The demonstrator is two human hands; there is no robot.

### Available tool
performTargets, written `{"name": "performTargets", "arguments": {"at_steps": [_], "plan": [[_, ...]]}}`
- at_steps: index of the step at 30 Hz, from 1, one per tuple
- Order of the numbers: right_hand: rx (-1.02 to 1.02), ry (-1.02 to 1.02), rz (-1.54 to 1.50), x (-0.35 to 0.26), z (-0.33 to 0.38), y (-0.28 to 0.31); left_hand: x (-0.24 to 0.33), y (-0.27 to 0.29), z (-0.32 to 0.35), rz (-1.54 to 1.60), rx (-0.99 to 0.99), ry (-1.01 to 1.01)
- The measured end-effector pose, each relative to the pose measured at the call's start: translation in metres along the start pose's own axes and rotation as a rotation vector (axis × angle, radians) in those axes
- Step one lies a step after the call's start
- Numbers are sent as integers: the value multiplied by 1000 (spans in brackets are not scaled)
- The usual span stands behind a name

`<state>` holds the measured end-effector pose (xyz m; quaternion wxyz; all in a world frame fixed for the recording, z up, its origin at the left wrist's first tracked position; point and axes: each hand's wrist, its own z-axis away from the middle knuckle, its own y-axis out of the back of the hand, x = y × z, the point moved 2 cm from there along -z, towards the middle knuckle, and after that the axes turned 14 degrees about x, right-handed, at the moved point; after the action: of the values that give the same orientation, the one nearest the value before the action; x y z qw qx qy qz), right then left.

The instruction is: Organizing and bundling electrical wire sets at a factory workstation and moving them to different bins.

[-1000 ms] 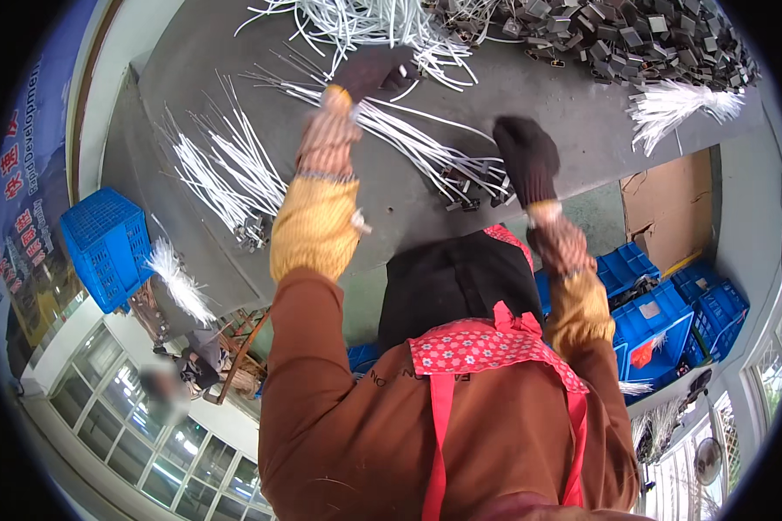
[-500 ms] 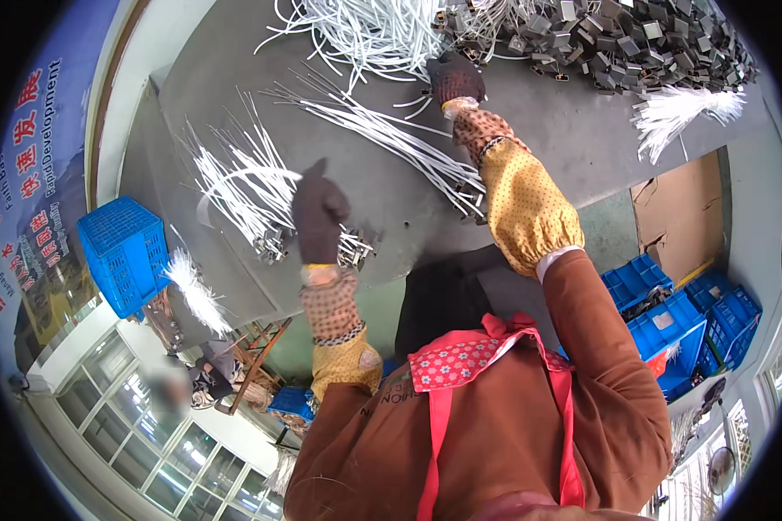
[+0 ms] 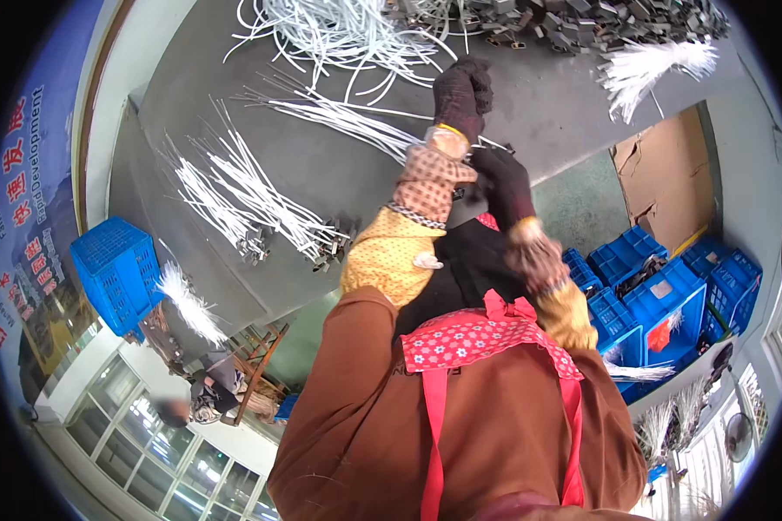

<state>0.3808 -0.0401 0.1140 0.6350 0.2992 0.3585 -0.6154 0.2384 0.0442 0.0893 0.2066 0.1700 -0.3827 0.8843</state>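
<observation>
My left hand (image 3: 460, 94), in a dark glove, reaches out over the grey table with its fingers curled. What those fingers hold, if anything, is hidden. Close to my body is my right hand (image 3: 502, 178), also dark-gloved, its fingers bent beside the left cuff. At its fingertips shows the end of a white cable (image 3: 493, 145); whether it is gripped I cannot make out. A bundle of straight white cables (image 3: 347, 120) runs under my left forearm, which hides its near end. Further left lie more white cables (image 3: 256, 187) with metal clips at their near ends.
Loose white cables (image 3: 330, 35) are heaped at the far side, beside a pile of metal clips (image 3: 573, 24). A tied white bundle (image 3: 656, 69) lies far right. Blue crates (image 3: 665, 291) stand at right; another blue crate (image 3: 117, 269) stands left. A person (image 3: 204, 395) is beyond the table.
My left hand has swung from the left-hand cables across to the right and further out. My right hand has drawn back from the far heap toward my body.
</observation>
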Motion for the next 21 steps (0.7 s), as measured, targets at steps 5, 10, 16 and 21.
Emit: {"name": "performTargets", "arguments": {"at_steps": [5,10,16,21], "plan": [[-191,878,679,27,65,171,-52,-25,8,-37,495,-256],[112,-293,398,65,126,303,-11,14,-4,79,288,-279],[304,-267,423,53,107,361,29,18,-9,-85,139,-321],[253,-233,470,47,95,354,35,19,7,-16,203,-290]]}}
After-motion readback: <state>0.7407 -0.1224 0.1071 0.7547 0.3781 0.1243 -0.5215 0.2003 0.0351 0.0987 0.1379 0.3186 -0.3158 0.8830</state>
